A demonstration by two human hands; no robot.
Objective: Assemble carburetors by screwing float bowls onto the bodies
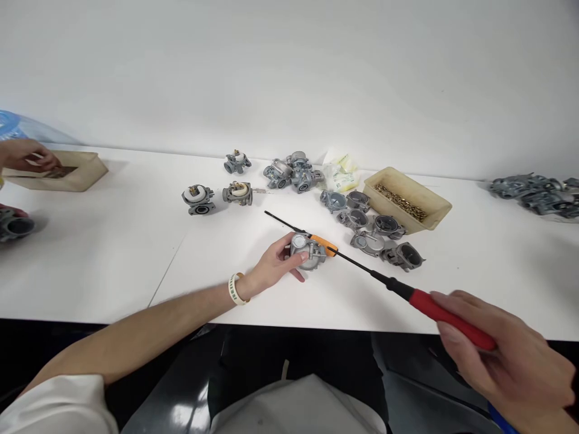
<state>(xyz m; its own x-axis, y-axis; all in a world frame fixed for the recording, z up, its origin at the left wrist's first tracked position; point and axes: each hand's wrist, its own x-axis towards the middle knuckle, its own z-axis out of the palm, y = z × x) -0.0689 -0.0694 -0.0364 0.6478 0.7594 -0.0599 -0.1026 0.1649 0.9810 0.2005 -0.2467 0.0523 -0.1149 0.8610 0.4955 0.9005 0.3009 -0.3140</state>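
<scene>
My left hand [280,262] is closed around a grey metal carburetor [312,256], fingers behind it and thumb across its front, just above the table. In my right hand [502,349] is a red-handled screwdriver [434,307], its long black shaft pointing left. The shaft's tip overlaps the end of an orange-handled screwdriver [322,243] behind the carburetor; whether the tip touches anything I cannot tell. That second screwdriver lies on the table, its dark shaft pointing to the upper left.
Several carburetor bodies [357,218] sit right of my left hand, beside a cream bin [441,214] of small brass parts. More carburetors [238,191] stand at back left, others [538,190] far right. A plastic bag [340,175] lies behind. Another person's hands [31,155] work at far left.
</scene>
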